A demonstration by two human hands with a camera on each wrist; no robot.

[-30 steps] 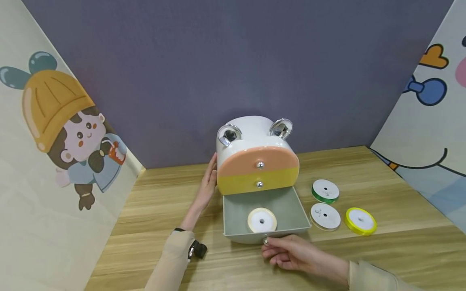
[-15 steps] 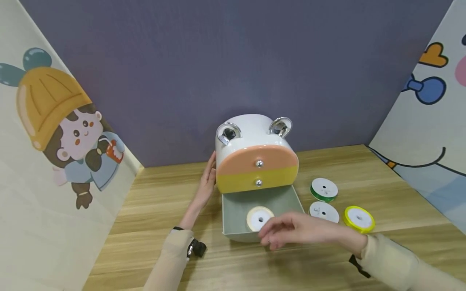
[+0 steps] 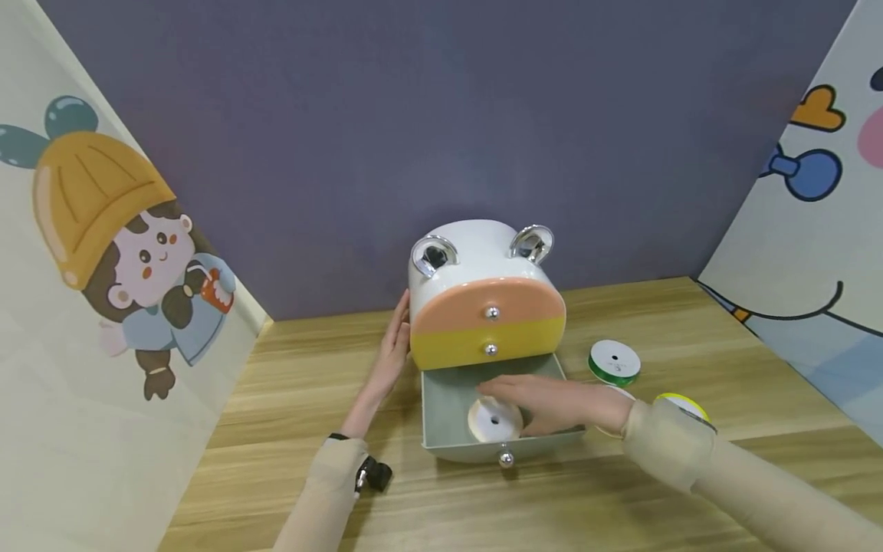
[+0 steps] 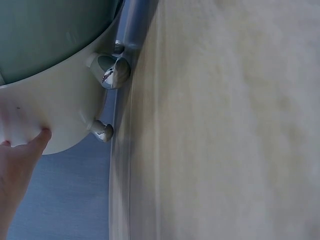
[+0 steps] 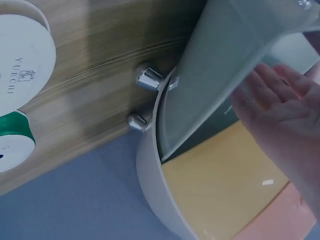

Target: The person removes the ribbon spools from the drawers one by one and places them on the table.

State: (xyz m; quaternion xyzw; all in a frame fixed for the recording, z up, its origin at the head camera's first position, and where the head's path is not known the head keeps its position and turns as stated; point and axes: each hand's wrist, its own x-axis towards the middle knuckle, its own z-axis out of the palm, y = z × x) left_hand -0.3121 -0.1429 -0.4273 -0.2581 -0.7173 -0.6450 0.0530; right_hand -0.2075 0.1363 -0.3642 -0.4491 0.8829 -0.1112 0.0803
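Cream ribbon spool (image 3: pixel 494 420), round and flat, lies under the flat-fingered right hand (image 3: pixel 548 402) in the grey drawer (image 3: pixel 441 399).

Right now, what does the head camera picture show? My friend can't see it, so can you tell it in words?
A person's right hand reaches flat into the open grey bottom drawer of a small bear-eared cabinet, beside a cream ribbon spool lying inside. Their left hand rests on the cabinet's side. A green ribbon spool lies on the wooden table.

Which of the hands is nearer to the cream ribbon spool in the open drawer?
Right. The right hand reaches into the drawer just beside the cream spool; the left hand rests outside on the cabinet's side.
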